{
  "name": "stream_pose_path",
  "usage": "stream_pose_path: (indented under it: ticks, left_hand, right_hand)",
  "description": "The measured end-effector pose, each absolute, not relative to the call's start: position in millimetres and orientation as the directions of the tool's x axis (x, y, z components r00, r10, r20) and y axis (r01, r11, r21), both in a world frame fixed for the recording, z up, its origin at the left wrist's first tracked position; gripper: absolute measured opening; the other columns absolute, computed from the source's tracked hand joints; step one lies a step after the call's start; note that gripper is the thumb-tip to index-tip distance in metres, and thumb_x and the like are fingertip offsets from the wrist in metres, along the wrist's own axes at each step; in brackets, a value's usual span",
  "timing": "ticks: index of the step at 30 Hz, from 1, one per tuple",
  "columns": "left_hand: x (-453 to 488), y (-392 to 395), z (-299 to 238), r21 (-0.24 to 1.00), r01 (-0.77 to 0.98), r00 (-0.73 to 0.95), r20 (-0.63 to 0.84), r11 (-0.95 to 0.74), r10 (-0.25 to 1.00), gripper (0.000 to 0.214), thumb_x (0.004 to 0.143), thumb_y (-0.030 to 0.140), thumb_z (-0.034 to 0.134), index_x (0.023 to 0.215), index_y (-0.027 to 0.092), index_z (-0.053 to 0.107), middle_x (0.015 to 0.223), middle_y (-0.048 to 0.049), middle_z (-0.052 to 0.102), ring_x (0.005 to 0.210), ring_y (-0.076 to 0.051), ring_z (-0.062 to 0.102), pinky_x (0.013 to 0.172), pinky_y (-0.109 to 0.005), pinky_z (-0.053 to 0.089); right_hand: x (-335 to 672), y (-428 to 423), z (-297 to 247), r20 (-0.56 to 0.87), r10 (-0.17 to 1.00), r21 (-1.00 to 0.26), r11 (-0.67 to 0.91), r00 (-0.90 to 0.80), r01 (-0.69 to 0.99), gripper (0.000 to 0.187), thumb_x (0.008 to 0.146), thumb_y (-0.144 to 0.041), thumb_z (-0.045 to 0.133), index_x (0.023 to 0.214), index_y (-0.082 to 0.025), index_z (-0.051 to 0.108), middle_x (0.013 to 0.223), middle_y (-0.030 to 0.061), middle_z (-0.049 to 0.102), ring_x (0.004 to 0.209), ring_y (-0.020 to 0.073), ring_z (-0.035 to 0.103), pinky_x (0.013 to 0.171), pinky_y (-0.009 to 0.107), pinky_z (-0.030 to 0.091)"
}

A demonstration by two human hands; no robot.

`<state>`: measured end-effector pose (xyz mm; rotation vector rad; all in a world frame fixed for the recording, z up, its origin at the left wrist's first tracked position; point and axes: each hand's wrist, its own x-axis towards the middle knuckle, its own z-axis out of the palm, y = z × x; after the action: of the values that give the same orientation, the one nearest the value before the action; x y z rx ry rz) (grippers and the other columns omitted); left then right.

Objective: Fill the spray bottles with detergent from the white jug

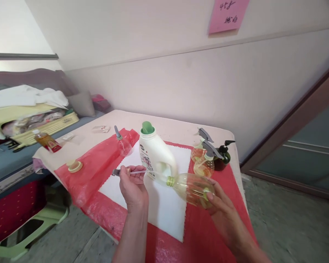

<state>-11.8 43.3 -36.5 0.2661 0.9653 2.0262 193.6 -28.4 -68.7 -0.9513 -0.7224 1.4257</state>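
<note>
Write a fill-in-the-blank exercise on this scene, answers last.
The bottle in the right hand is to the ____ of the left hand.
The white jug has an insert colored ____.
The note on the wall is ____.
The white sheet lies on a covering colored ____.

Missing words: right, green, pink, red.

A grey spray head with a thin tube is held in the left hand. A clear yellowish bottle is gripped near its base by the right hand, tilted sideways. Beyond, a white jug is stood on a white sheet.
</note>
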Motion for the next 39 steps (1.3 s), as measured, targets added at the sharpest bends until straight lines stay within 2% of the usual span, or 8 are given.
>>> stream_pose_path:
  ticks: [10,22,28,31,33,36,37,39]
  left_hand:
    - [49,-3,-40,0.773,-0.629,-0.251,-0.105,-0.079,0.962,0.040,0.085,0.053,0.049,0.091,0.016,0.062,0.094,-0.0142,0.072,0.093,-0.027,0.067,0.086,-0.042,0.047]
    - [56,-9,-42,0.793,-0.609,-0.202,-0.117,-0.032,0.972,0.036,0.083,0.048,0.051,0.093,0.016,0.064,0.099,-0.0144,0.072,0.097,-0.029,0.066,0.087,-0.043,0.047]
    - [55,-12,-40,0.792,-0.608,-0.239,-0.121,-0.052,0.964,0.026,0.083,0.043,0.051,0.083,0.018,0.060,0.089,-0.0106,0.073,0.089,-0.026,0.068,0.081,-0.040,0.048]
    - [53,-10,-38,0.823,-0.562,-0.330,-0.128,-0.086,0.935,0.024,0.081,0.042,0.052,0.076,0.019,0.055,0.079,-0.0070,0.072,0.077,-0.023,0.067,0.071,-0.035,0.048]
    - [50,-8,-37,0.828,-0.554,-0.378,-0.154,-0.090,0.913,0.022,0.080,0.041,0.053,0.074,0.020,0.053,0.078,-0.0059,0.071,0.075,-0.022,0.067,0.070,-0.034,0.047]
    - [47,-4,-36,0.830,-0.556,-0.376,-0.198,-0.049,0.905,0.021,0.077,0.040,0.055,0.075,0.020,0.052,0.079,-0.0062,0.072,0.075,-0.023,0.066,0.069,-0.034,0.047]
    - [47,-3,-36,0.830,-0.557,-0.354,-0.205,-0.030,0.912,0.021,0.077,0.041,0.056,0.075,0.020,0.052,0.080,-0.0068,0.072,0.075,-0.023,0.067,0.069,-0.034,0.048]
    - [47,-4,-37,0.830,-0.557,-0.302,-0.217,0.013,0.928,0.023,0.076,0.042,0.056,0.076,0.019,0.053,0.081,-0.0081,0.072,0.074,-0.024,0.067,0.069,-0.035,0.048]
  right_hand:
    - [182,-49,-61,0.018,1.000,-0.860,0.005,-0.021,-0.510,0.060,0.068,-0.040,0.078,0.119,-0.031,0.047,0.127,0.0067,0.053,0.117,0.0270,0.050,0.093,0.044,0.046]
    - [187,-50,-64,0.075,0.997,-0.896,0.075,0.018,-0.438,0.061,0.067,-0.040,0.080,0.116,-0.030,0.046,0.119,0.0046,0.056,0.111,0.0220,0.054,0.088,0.035,0.050]
    - [184,-53,-75,-0.029,0.996,-0.950,-0.053,-0.080,-0.307,0.044,0.083,-0.062,0.055,0.098,-0.020,0.057,0.090,0.0047,0.062,0.079,0.0172,0.060,0.063,0.028,0.051]
    - [180,-55,-77,-0.098,0.983,-0.942,-0.141,-0.154,-0.305,0.055,0.089,-0.065,0.042,0.117,-0.019,0.055,0.107,0.0101,0.061,0.083,0.0198,0.062,0.063,0.031,0.052]
    - [179,-55,-77,-0.122,0.970,-0.931,-0.186,-0.212,-0.315,0.067,0.082,-0.064,0.056,0.134,-0.025,0.043,0.126,0.0123,0.053,0.090,0.0221,0.062,0.067,0.034,0.053]
    - [179,-54,-75,-0.117,0.973,-0.946,-0.169,-0.197,-0.276,0.104,0.060,-0.050,0.083,0.144,-0.033,0.025,0.136,0.0115,0.045,0.098,0.0237,0.061,0.078,0.038,0.052]
    - [179,-53,-75,-0.109,0.979,-0.953,-0.152,-0.172,-0.262,0.108,0.055,-0.048,0.086,0.143,-0.032,0.027,0.134,0.0111,0.047,0.099,0.0243,0.060,0.081,0.039,0.051]
    - [179,-52,-75,-0.098,0.986,-0.960,-0.129,-0.134,-0.250,0.091,0.059,-0.054,0.081,0.136,-0.027,0.040,0.122,0.0098,0.055,0.100,0.0248,0.059,0.081,0.038,0.051]
